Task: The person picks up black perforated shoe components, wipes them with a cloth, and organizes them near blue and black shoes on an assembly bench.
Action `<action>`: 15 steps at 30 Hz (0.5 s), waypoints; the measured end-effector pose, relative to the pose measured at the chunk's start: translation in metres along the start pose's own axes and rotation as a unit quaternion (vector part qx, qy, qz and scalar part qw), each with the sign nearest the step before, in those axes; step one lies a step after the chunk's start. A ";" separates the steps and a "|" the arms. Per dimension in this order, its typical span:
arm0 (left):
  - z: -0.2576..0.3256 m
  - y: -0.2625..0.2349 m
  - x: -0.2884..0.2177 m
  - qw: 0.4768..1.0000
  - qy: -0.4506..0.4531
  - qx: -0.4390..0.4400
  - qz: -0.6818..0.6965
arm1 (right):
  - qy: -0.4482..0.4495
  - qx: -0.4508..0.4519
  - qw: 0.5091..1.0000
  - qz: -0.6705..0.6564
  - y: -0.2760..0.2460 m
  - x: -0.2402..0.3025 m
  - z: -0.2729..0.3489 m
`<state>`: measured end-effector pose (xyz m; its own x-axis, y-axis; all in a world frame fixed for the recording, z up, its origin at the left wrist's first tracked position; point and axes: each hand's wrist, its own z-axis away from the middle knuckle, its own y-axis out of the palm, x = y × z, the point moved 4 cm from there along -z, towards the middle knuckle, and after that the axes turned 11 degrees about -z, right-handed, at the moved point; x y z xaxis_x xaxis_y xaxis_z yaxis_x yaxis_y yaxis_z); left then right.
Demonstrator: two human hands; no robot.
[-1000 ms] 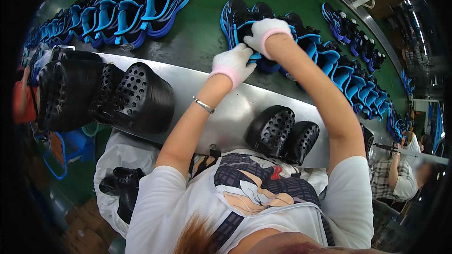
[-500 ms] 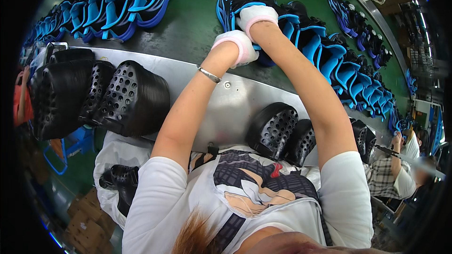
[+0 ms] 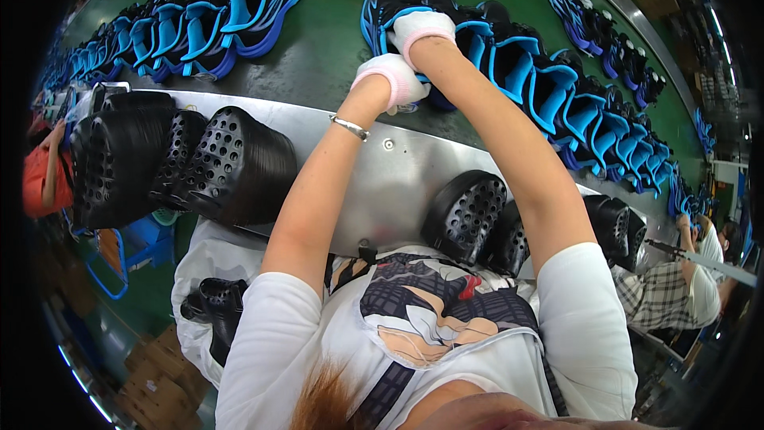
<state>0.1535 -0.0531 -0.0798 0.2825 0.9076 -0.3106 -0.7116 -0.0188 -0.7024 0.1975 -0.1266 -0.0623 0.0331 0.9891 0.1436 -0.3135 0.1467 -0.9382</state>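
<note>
My left hand [image 3: 398, 80], in a white glove with a pink cuff, is curled round the heel end of a black and blue sneaker [image 3: 377, 20] on the green table. Just above it, my right hand [image 3: 423, 29] in a matching glove is closed at the collar of the same shoe. The gloves and wrists hide most of the fingers and the shoe's opening. More sneakers [image 3: 549, 87] with bright blue linings stand in a tight row to the right. Another row of sneakers [image 3: 203, 28] stretches along the far left.
Large black perforated clogs [image 3: 227, 155] line the metal table edge [image 3: 374, 199] at left, with more clogs [image 3: 465, 211] at right. A third sneaker row [image 3: 577, 20] sits farther back. A co-worker [image 3: 676, 287] is at the right; cardboard boxes [image 3: 163, 374] lie at lower left.
The view has shifted slightly. Both hands stay at the same sneaker, the right one moving a little along its collar.
</note>
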 end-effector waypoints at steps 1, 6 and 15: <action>0.002 0.000 -0.002 1.000 0.007 -0.003 0.004 | -0.003 0.004 1.000 -0.008 0.001 -0.003 0.001; -0.004 0.000 0.001 0.998 0.015 -0.057 0.036 | -0.060 0.010 0.978 -0.200 -0.015 -0.029 0.060; -0.009 -0.004 0.037 0.990 0.030 -0.109 0.078 | 0.002 -0.161 0.943 -0.291 -0.033 -0.114 0.277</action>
<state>0.1725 -0.0234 -0.0942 0.2226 0.8595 -0.4601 -0.5955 -0.2537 -0.7622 -0.0591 -0.2483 0.0400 0.1147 0.7397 0.6631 0.0626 0.6608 -0.7479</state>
